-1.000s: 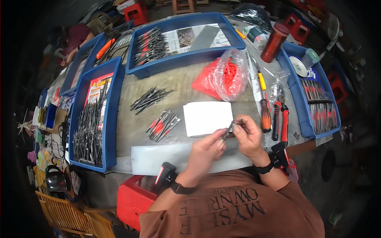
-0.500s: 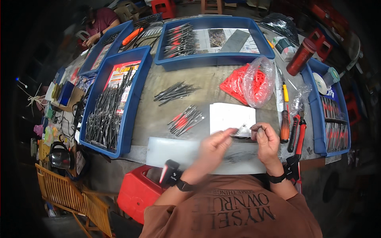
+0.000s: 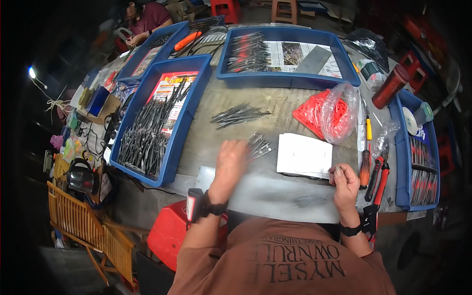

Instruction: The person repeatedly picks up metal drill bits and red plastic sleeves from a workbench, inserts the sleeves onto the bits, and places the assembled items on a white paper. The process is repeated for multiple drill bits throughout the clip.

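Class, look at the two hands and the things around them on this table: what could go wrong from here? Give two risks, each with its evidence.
1. The left hand is at the near pile, whose thin pieces lie loose; it might scatter them or mix them with the far pile.
2. The right hand is close to the screwdriver and pliers; a sideways move could knock them.

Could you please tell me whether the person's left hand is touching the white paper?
Apart: the head view shows the left hand left of the white paper, with thin dark pieces and tabletop visible between them.
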A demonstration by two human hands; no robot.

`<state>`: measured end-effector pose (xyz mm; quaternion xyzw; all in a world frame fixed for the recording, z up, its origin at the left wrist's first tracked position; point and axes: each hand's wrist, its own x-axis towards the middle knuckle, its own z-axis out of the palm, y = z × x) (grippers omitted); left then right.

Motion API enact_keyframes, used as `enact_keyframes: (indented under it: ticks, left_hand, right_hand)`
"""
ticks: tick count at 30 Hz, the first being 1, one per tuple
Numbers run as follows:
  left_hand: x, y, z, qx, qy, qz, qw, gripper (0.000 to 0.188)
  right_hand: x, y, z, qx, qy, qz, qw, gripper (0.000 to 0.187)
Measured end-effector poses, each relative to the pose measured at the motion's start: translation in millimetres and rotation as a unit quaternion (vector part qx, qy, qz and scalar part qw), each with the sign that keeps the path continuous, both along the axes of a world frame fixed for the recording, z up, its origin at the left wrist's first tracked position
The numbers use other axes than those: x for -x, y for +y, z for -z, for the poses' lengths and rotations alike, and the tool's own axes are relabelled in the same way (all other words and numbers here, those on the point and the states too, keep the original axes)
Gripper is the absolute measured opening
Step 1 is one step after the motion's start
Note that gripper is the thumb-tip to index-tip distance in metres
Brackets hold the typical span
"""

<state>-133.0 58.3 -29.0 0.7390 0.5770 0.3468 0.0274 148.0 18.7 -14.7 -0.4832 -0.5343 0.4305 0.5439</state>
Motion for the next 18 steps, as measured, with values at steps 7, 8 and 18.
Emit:
enact_keyframes:
  ticks: [7,8,18]
  left_hand:
    - [29.7,42.7,-3.5,-0.026,-0.002,-0.09,0.996,0.01]
    - [33.5,45.9,-2.3,-0.001,0.027,-0.108,0.994,0.009]
    - [40.1,47.7,14.7,0.038,0.055,-0.104,0.992,0.006]
  right_hand:
    - [-3.6,0.5,-2.6,0.004,0.009,-0.001,1.0,0.018]
    - [-3.4,0.4,-2.6,0.001,0.015,-0.006,1.0,0.018]
    - [-3.3,0.0,-0.9,0.002,0.027,-0.007,1.0,0.017]
